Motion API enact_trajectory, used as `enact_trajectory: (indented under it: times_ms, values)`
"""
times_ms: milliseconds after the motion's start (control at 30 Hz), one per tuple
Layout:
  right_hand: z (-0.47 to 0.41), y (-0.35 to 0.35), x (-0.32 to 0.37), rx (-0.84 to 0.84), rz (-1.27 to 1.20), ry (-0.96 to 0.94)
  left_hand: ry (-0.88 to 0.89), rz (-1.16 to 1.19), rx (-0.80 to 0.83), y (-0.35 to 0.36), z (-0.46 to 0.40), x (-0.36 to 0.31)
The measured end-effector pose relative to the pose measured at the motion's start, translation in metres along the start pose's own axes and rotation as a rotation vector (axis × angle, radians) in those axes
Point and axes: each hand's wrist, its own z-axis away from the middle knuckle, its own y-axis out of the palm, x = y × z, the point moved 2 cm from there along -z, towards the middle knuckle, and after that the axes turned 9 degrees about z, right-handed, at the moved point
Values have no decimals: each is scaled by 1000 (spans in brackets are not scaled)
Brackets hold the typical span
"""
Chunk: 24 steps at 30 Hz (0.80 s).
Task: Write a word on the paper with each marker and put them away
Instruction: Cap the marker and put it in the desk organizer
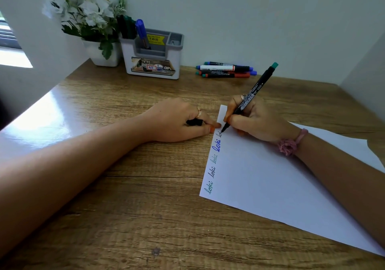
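Note:
A white paper (270, 182) lies on the wooden desk, with several words "loki" written along its left edge. My right hand (256, 121) grips a black marker with a green end (253, 94), its tip touching the paper at a half-written word. My left hand (181, 119) rests on the desk, holding a black cap (194, 122), with one fingertip pressing on the paper's edge. Several markers (226, 71) lie in a pile at the back. A white and grey holder (153, 61) holds dark green markers (126, 27) and a blue one (141, 32).
A white pot of artificial flowers (91, 19) stands left of the holder against the wall. White side panels enclose the desk (125, 207) on left and right. Bright light reflects on the desk's left part.

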Motion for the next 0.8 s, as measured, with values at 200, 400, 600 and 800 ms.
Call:
enact_trajectory:
  times_ms: [200, 400, 600, 800]
  values:
    - [-1, 0, 0, -13, -26, 12, -3, 1, 7, 0, -1, 1]
    - [-1, 0, 1, -6, -17, 0, 1, 7, 7, 1, -1, 2]
    - [0, 1, 2, -20, -41, -16, -3, 20, 10, 1, -1, 2]
    - [-1, 2, 0, -62, -39, 27, -4, 1, -10, 0, 0, 0]
